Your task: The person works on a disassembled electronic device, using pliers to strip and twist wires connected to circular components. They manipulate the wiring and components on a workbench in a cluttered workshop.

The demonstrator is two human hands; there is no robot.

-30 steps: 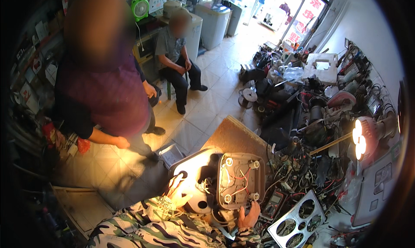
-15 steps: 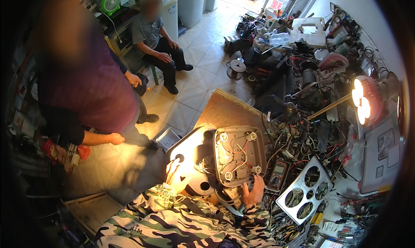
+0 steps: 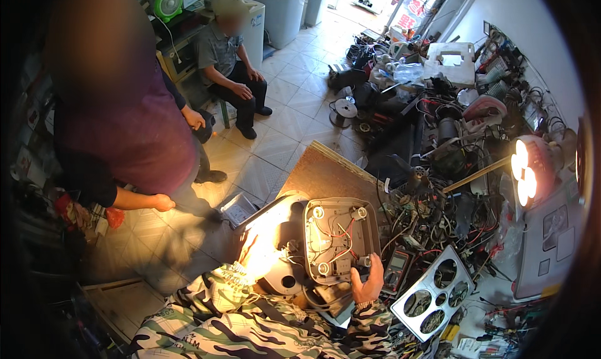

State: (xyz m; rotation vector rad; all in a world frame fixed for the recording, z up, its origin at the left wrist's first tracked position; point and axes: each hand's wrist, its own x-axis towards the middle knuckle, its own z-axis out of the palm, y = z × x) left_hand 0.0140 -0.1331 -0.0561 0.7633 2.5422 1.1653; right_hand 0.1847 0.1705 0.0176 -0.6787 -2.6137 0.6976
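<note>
Right hand (image 3: 368, 285) beside grey housing (image 3: 328, 226), lit lamp (image 3: 542, 171)

Housing (image 3: 341, 240) low centre of frame, cover (image 3: 275, 276) just left of it. Board (image 3: 341, 180) above both, mid-frame. Right hand (image 3: 368, 280) at housing's lower right corner. Multimeter (image 3: 395, 268) right of hand, holed panel (image 3: 454, 309) further lower right. Parts heap (image 3: 451, 146) runs up the right side, lamp (image 3: 538, 171) at right. Standing person (image 3: 141, 140) left, seated person (image 3: 225, 64) upper left.
</note>
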